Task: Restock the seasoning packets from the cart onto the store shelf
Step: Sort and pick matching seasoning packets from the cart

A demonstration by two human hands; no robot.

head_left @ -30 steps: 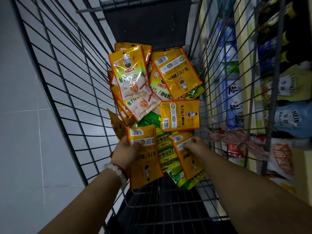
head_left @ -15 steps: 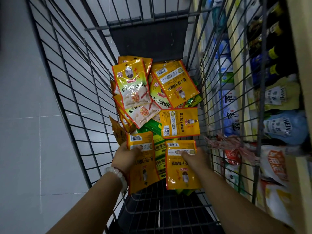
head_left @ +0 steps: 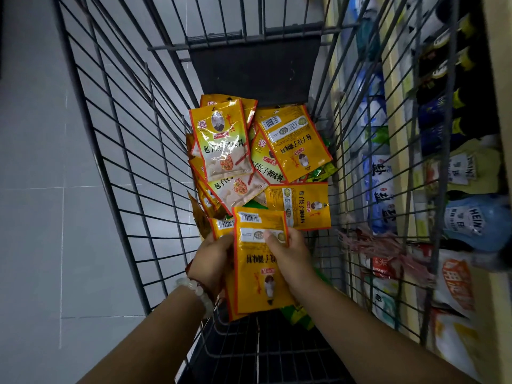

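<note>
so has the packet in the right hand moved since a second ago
Yes. The right hand has carried its yellow packet leftward, away from the cart's right wire wall, and it now overlaps the packet in the left hand.

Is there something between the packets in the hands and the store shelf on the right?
Yes. The cart's wire side wall stands between the held packets and the shelf; they must be lifted over it.

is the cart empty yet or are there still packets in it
Not empty. A pile of yellow seasoning packets lies at the far end of the cart, and some green packets show beneath the packet held in both hands.
</note>
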